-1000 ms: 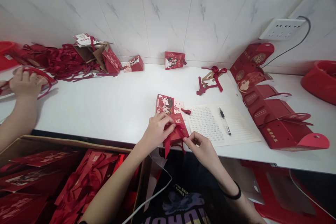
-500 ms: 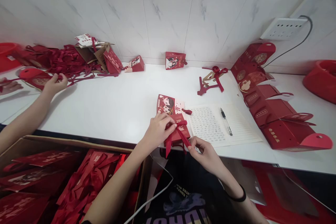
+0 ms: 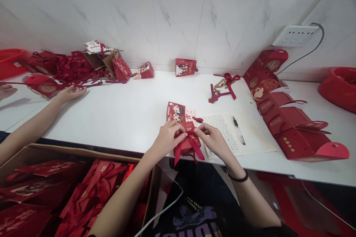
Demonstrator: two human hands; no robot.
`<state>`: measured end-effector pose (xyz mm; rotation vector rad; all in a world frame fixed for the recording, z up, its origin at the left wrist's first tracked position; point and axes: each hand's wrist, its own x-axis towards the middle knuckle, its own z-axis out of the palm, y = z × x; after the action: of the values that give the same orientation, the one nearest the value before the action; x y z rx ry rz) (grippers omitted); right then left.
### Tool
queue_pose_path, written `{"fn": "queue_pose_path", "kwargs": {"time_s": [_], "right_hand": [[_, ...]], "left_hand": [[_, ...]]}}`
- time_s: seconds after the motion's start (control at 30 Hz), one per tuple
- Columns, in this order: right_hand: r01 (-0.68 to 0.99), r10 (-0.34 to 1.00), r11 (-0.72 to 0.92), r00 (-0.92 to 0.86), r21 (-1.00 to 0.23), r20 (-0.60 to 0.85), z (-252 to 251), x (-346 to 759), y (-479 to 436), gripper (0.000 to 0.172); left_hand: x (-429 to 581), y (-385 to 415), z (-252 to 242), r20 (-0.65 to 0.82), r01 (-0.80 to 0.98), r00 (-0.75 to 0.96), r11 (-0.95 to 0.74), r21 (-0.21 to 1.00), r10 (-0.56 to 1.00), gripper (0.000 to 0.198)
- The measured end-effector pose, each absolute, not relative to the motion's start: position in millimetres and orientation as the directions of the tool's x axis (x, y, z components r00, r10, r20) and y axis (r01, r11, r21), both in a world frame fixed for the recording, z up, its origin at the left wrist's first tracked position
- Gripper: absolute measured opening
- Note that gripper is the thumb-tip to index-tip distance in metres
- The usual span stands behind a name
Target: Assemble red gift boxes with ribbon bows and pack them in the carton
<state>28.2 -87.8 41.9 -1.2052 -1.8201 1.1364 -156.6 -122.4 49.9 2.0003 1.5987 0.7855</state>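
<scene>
A red gift box (image 3: 176, 111) with cartoon figures lies at the table's front edge, with a smaller red face toward me. Across it runs a red ribbon (image 3: 196, 147), tied in a bow whose two tails hang toward the edge. My left hand (image 3: 170, 136) is closed on the bow's left side, thumb and fingers pinching the ribbon at the knot. From the right, my right hand (image 3: 211, 139) pinches the ribbon's right loop between thumb and forefinger. The fingers partly hide the knot.
Right of the box lie a written notebook (image 3: 222, 133) and a pen (image 3: 239, 130). Folded red boxes (image 3: 294, 137) line the right side. Loose ribbons (image 3: 224, 87) lie behind. A co-worker's hand (image 3: 71, 92) is at the left. A carton (image 3: 91, 150) of red boxes stands below the edge.
My right hand has moved from the ribbon's right tail up to the loop beside the knot. My left hand stays at the knot. The co-worker's hand at the left has shifted right.
</scene>
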Motion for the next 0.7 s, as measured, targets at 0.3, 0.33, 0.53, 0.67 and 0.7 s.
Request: {"fn": "queue_pose_path", "kwargs": {"time_s": [0.3, 0.33, 0.53, 0.67, 0.7], "right_hand": [[0.29, 0.921, 0.235, -0.371, -0.928, 0.117, 35.3, 27.8, -82.7, 0.027], [0.288, 0.921, 0.231, -0.373, -0.929, 0.114, 35.2, 28.1, -83.2, 0.027], [0.247, 0.927, 0.198, -0.361, -0.949, 0.1, 32.8, 24.9, -86.5, 0.03], [0.215, 0.929, 0.167, -0.36, -0.962, 0.08, 30.6, 23.9, -87.9, 0.034], [0.21, 0.93, 0.161, -0.359, -0.965, 0.077, 30.2, 24.0, -88.4, 0.034]], "left_hand": [[-169.5, -131.6, 54.6, 0.181, 0.575, 0.152, -0.236, 0.783, 0.972, 0.014], [-172.7, -134.8, 54.7, 0.196, 0.575, 0.117, -0.227, 0.786, 0.974, 0.018], [-182.8, -150.9, 47.0, 0.089, 0.589, -0.02, -0.06, 0.806, 0.996, 0.012], [-179.8, -149.8, 42.7, 0.036, 0.503, -0.058, -0.001, 0.864, 0.998, 0.021], [-179.4, -148.9, 42.6, 0.023, 0.48, -0.077, 0.017, 0.877, 0.997, 0.023]]}}
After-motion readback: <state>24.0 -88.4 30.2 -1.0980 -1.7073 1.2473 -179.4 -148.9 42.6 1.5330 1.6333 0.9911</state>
